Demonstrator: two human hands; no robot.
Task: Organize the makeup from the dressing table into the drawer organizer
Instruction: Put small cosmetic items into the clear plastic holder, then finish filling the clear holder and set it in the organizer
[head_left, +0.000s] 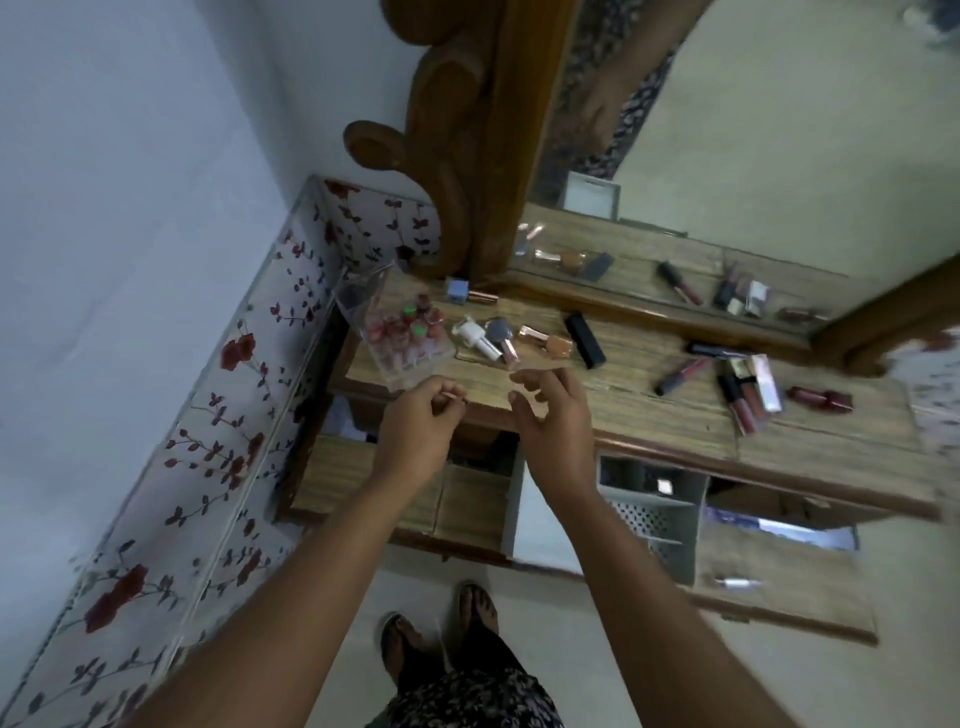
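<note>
Over the front edge of the dressing table (649, 410), the left hand (415, 431) pinches what may be a thin pink stick, the right hand (553, 410) hangs open and empty, and next comes dropping it into the grey drawer organizer (654, 509) below the tabletop.

bare wood of the dressing table (613, 395) lies open mid-frame; a clear organizer (400, 338) and bottles (498, 338) crowd its left, lip glosses (737, 389) its right.
</note>
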